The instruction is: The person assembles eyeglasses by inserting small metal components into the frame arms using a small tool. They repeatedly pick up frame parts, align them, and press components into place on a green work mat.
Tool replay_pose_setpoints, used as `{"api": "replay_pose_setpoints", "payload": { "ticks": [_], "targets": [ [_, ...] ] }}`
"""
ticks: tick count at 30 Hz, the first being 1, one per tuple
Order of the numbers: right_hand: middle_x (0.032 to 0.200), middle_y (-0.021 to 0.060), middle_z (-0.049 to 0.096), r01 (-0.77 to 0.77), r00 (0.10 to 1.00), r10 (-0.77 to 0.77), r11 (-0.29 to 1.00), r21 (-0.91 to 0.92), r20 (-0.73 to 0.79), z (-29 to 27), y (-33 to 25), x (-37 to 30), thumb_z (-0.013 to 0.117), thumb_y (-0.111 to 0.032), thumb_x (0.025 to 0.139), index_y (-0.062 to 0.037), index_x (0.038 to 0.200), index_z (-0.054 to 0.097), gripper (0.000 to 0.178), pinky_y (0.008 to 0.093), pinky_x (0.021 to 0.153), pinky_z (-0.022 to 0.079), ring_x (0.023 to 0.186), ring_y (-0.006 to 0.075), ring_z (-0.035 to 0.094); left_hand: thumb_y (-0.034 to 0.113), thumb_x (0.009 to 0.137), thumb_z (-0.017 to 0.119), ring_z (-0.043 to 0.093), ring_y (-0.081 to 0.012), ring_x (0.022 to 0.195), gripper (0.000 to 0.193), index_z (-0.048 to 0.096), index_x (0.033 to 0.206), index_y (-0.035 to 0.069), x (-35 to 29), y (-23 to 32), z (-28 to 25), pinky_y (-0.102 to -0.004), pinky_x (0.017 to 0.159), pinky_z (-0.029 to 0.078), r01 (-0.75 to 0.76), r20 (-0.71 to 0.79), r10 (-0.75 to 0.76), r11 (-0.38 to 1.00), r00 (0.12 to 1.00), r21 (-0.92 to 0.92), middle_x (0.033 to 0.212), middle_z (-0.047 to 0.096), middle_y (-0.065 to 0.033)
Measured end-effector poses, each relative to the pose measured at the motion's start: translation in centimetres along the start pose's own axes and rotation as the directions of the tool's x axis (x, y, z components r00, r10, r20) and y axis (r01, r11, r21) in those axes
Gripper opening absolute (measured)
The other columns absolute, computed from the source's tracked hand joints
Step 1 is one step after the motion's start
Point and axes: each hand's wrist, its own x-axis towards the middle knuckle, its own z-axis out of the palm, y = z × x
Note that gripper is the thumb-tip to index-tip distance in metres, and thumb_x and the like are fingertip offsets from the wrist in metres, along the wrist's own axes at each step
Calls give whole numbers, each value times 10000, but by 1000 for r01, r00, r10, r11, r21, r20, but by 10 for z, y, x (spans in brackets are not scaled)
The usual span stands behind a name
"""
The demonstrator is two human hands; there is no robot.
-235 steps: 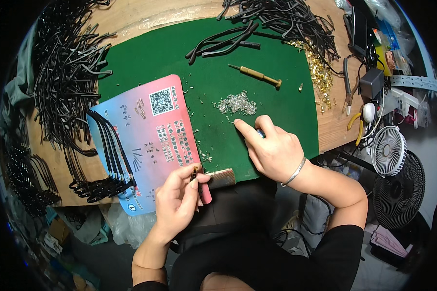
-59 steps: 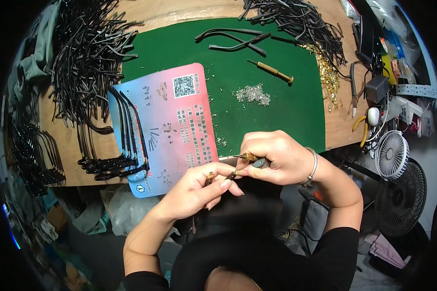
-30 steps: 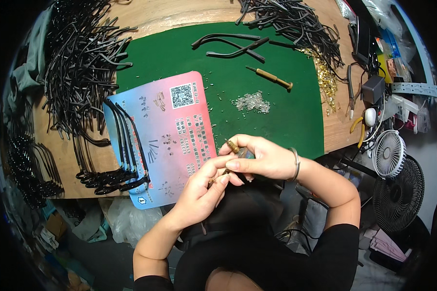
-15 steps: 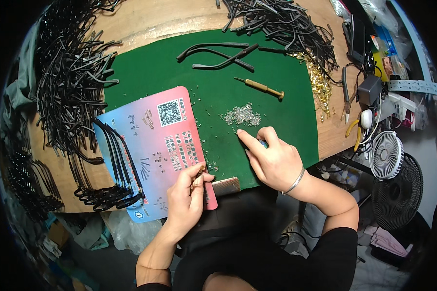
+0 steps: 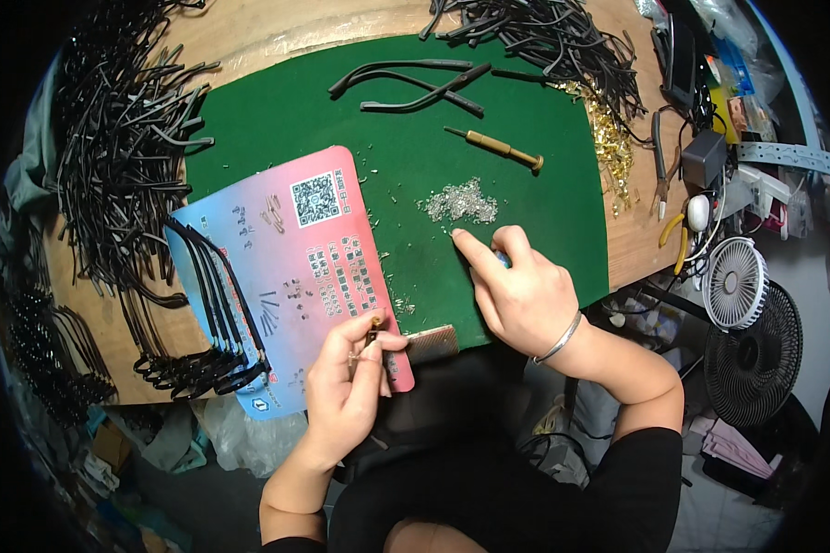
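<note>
My left hand (image 5: 346,378) is closed near the front edge of the table, over the lower right of a pink-and-blue printed sheet (image 5: 337,304). Thumb and fingertips pinch a small dark and gold-coloured piece (image 5: 373,337), mostly covered. On the green mat (image 5: 553,221), my right hand (image 5: 530,295) points its index finger at the near edge of a pile of tiny silvery screw-like parts (image 5: 463,201). Its other fingers curl round a blue object (image 5: 502,259), largely hidden. A brass-coloured screwdriver (image 5: 498,147) lies beyond the pile.
Loose dark eyeglass temples (image 5: 420,83) lie at the back of the mat. Black eyeglass frames (image 5: 217,355) rest across the sheet's left side. Heaps of temples (image 5: 124,157) flank the mat. Gold-coloured bits (image 5: 610,143), yellow-handled pliers (image 5: 673,241) and a white fan (image 5: 735,281) are at right.
The whole view has shifted slightly, so the table things sit higher in the picture. My right index finger stays at the pile's near edge; my left hand keeps its pinch.
</note>
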Motion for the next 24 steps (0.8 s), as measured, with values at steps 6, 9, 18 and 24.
{"api": "replay_pose_setpoints", "payload": {
  "ticks": [6,9,18,24],
  "targets": [
    [865,96,474,35,998,-36,999,-27,-55,6,3,-2,644,-88,687,-116,1156,536,483,318,470,491,589,213,580,19,932,424,442,-21,510,263,462,1189,-22,11,-10,7,-160,460,377,-45,-5,46,987,999,151,931,640,-91],
    [859,96,472,44,998,-45,999,-19,-36,7,4,-1,644,-88,686,-123,1157,529,486,320,468,493,582,219,576,22,928,426,422,-19,494,255,474,1172,-32,12,-4,6,-158,445,358,38,-33,-35,996,999,75,901,645,-89],
    [874,144,487,-6,978,-49,966,258,203,-6,-2,2,545,-98,813,-123,1155,506,345,391,549,520,658,298,603,23,931,430,425,-15,501,245,478,1165,-30,14,-5,4,-157,460,370,82,-56,-80,996,995,24,914,647,-105],
    [821,162,508,-45,906,-217,806,590,364,-10,-34,3,518,-115,842,-81,1107,489,269,394,587,534,682,324,575,-51,857,468,632,-151,751,289,510,1142,-28,13,-17,8,-261,681,500,-111,-110,170,907,979,407,957,646,-132]
  ]
}}
